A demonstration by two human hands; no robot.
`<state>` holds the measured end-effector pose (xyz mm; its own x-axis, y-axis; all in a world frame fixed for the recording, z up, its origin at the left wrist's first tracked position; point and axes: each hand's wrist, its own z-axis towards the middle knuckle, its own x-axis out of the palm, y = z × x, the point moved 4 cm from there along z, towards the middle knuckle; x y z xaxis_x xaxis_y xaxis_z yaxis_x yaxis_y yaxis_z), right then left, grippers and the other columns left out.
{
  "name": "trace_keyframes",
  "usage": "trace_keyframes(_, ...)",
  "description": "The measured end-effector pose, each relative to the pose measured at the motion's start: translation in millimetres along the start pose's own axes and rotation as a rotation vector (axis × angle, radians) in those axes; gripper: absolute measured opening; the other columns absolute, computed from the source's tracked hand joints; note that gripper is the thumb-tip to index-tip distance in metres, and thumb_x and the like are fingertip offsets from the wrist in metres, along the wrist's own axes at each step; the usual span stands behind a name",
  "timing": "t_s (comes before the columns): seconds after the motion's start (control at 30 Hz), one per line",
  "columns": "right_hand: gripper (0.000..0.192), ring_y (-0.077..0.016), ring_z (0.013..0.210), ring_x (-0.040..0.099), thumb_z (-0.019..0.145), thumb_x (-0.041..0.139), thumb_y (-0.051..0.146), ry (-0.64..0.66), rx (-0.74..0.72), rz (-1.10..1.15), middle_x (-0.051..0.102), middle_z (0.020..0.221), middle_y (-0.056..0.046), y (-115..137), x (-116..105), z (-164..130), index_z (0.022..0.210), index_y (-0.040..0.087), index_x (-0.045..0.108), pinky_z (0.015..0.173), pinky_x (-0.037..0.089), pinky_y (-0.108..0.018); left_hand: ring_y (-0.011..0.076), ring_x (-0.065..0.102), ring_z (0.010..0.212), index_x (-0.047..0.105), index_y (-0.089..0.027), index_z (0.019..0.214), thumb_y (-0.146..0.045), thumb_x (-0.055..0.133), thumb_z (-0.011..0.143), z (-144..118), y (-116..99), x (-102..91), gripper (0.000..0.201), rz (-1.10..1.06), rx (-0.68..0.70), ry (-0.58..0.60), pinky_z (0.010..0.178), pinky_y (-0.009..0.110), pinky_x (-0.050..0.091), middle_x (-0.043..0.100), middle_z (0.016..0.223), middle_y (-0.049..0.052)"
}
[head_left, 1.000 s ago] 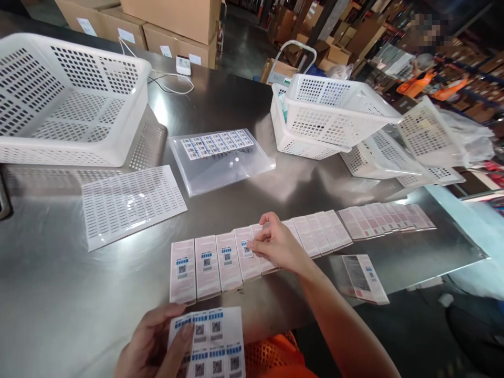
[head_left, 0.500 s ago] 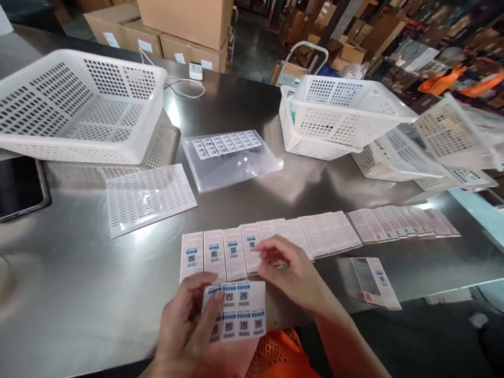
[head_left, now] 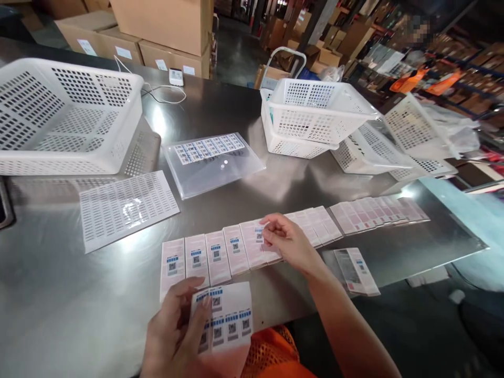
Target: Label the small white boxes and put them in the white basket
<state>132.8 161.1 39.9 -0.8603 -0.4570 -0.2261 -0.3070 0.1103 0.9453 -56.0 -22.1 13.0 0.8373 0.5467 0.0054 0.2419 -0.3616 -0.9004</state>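
Right hand [head_left: 289, 242] pinches a QR-code sticker [head_left: 259, 234] over the fifth pale pink box [head_left: 251, 247]

We cannot tell whether the sticker touches the box, since the fingertips cover its right edge. Behind the same hand, we lose parts of the next boxes in the row. The left thumb hides labels on the sticker sheet [head_left: 232, 321], whose lower end blurs into a reddish tint. At the left border, we see only a sliver of a dark device [head_left: 5, 206], and the white perforated basket [head_left: 74, 160] is cut off too.

The right forearm slants up from the bottom edge, with thumb and forefinger nearly closed around the sticker and the other fingers curled. We see the left hand [head_left: 175, 323] low in front, gripping the sheet between its thumb on top and fingers mostly concealed beneath.
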Motion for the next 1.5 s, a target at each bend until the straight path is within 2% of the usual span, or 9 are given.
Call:
trace_keyframes(0.1,0.038,-0.0126,0.059,0.055,0.080,0.066,0.027,0.118,0.102,-0.049,0.059,0.066,0.007,-8,2,14,0.111,0.025,0.043,0.060,0.045,-0.027,0.0179,0.067,0.069,0.059,-0.023,0.104,-0.060,0.075,0.070,-1,5,-2.4,0.052,0.007,-0.001,0.002,0.058,0.022,0.059,0.073,0.087,0.003)
trace_keyframes(0.33,0.041,-0.0114,0.052,0.052,0.078,0.065,0.025,0.115,0.148,-0.102,0.061,0.060,0.010,-12,6,21,0.099,0.026,0.030,0.056,0.041,-0.025,0.0171,0.066,0.062,0.060,-0.023,0.104,-0.059,0.073,0.072,4,9,-7.8,0.051,0.059,0.038,-0.018,0.055,0.024,0.058,0.072,0.081,0.002)
trace_keyframes(0.63,0.039,-0.0173,0.061,0.061,0.075,0.064,0.022,-0.017,0.135,-0.412,0.062,0.061,0.008,-3,9,22,0.100,0.025,0.034,0.060,0.041,-0.028,0.0169,0.065,0.062,0.060,-0.023,0.103,-0.058,0.074,0.072,4,6,-1.6,0.049,0.059,0.029,0.014,0.054,0.023,0.057,0.071,0.082,0.002)
trace_keyframes(0.8,0.041,-0.0164,0.060,0.054,0.069,0.076,0.031,-0.085,0.110,-0.613,0.054,0.062,0.008,3,0,19,0.094,0.025,0.045,0.056,0.036,-0.028,0.0175,0.064,0.063,0.059,-0.022,0.104,-0.054,0.074,0.074,5,-1,5.3,0.046,0.034,0.064,0.013,0.056,0.025,0.057,0.069,0.080,0.002)
trace_keyframes(1.03,0.018,-0.0154,0.081,0.061,0.082,0.075,0.031,0.172,-0.211,-0.318,0.065,0.088,0.000,25,35,-41,0.098,0.025,0.069,0.071,0.048,-0.027,0.0149,0.063,0.064,0.060,-0.024,0.102,-0.048,0.070,0.080,3,-10,25.4,0.035,-0.021,0.133,0.083,0.057,0.023,0.054,0.070,0.081,0.001)
trace_keyframes(1.17,0.012,-0.0156,0.086,0.061,0.086,0.067,0.013,0.102,-0.531,-0.379,0.067,0.085,-0.001,32,51,-68,0.083,0.024,0.071,0.080,0.048,-0.030,0.0154,0.064,0.067,0.060,-0.025,0.104,-0.050,0.071,0.079,2,-7,30.9,0.037,0.001,0.115,0.099,0.060,0.023,0.054,0.067,0.079,-0.001)
trace_keyframes(1.27,0.013,-0.0180,0.096,0.062,0.089,0.064,0.016,0.120,-0.691,-0.220,0.069,0.092,-0.002,31,40,-71,0.080,0.025,0.067,0.086,0.050,-0.034,0.0161,0.065,0.071,0.059,-0.025,0.104,-0.053,0.071,0.078,3,-4,31.1,0.041,-0.039,0.070,0.102,0.059,0.023,0.055,0.068,0.087,0.001)
trace_keyframes(1.43,0.011,-0.0157,0.074,0.060,0.085,0.066,0.030,-0.174,-0.258,0.024,0.062,0.079,0.000,12,-20,-32,0.084,0.023,0.058,0.069,0.050,-0.030,0.0169,0.065,0.072,0.059,-0.024,0.104,-0.054,0.072,0.076,4,0,26.7,0.043,-0.009,0.059,0.083,0.061,0.023,0.055,0.067,0.089,0.001)
trace_keyframes(1.5,0.021,-0.0143,0.066,0.057,0.080,0.068,0.032,-0.125,-0.043,-0.026,0.059,0.073,0.003,1,-32,-11,0.095,0.023,0.055,0.063,0.048,-0.029,0.0170,0.065,0.072,0.059,-0.024,0.105,-0.054,0.071,0.077,4,3,25.2,0.042,0.001,0.074,0.090,0.061,0.022,0.055,0.068,0.087,0.001)
